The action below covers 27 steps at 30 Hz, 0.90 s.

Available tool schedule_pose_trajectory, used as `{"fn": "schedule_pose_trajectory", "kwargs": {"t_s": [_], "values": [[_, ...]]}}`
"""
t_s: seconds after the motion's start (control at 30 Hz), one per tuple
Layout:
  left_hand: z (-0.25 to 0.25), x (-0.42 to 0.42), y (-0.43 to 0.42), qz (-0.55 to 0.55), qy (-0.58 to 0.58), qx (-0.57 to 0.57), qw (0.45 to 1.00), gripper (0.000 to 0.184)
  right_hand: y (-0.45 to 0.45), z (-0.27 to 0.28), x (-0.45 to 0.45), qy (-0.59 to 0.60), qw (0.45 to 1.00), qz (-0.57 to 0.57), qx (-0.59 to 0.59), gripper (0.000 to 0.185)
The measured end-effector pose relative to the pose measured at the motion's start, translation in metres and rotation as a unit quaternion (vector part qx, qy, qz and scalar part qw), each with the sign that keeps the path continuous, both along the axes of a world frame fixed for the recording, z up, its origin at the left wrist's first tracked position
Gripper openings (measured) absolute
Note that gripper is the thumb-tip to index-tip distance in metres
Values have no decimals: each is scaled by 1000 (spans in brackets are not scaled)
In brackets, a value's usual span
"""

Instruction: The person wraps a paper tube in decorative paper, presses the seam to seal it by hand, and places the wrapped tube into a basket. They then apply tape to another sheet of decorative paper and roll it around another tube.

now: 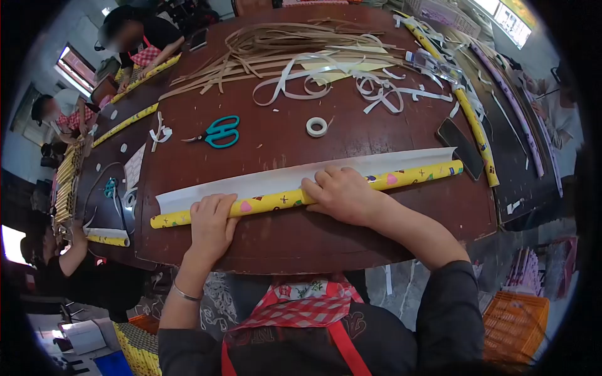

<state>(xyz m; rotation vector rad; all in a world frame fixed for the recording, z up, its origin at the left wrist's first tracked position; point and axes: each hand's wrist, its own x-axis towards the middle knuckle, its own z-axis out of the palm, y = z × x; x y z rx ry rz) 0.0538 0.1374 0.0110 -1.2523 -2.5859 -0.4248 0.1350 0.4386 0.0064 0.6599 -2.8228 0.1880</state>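
A long roll of yellow patterned wrapping paper (276, 202) lies across the table in front of me, its white underside (263, 178) showing as a loose flap along the far side. My left hand (213, 219) is closed over the roll left of its middle, fingers bent over the top. Right of the middle, my right hand (342, 193) grips the same roll with curled fingers. Beyond the roll lie teal-handled scissors (221, 132) and a small roll of white tape (316, 127). A dark phone (461, 149) lies by the roll's right end.
Brown strips (269, 47) and curled white strips (295, 81) cover the table's far side. More yellow rolls (475, 125) and a purple roll (508, 100) lie at the right. Co-workers (141, 41) handle rolls at the left. An orange crate (517, 326) stands on the floor.
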Motion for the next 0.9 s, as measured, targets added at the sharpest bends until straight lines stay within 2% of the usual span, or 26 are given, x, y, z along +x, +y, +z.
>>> {"fn": "schedule_pose_trajectory", "kwargs": {"t_s": [0.27, 0.4, 0.5, 0.73, 0.9], "values": [[4, 5, -5, -17, -40, 0, 999, 39, -8, -3, 15, -28, 999, -21, -25, 42], [10, 19, -19, -32, -93, -20, 995, 39, -19, 1, 37, -52, 997, -2, -56, 41], [12, 25, -20, -5, -105, -15, 994, 37, -17, 2, 44, -18, 997, 33, -64, 38], [10, 21, -24, -36, -85, -22, 996, 36, -16, 4, 42, -33, 996, 28, -72, 37], [9, 16, -28, -10, -97, -16, 995, 38, -7, 5, 43, -60, 993, 25, -96, 35]]}}
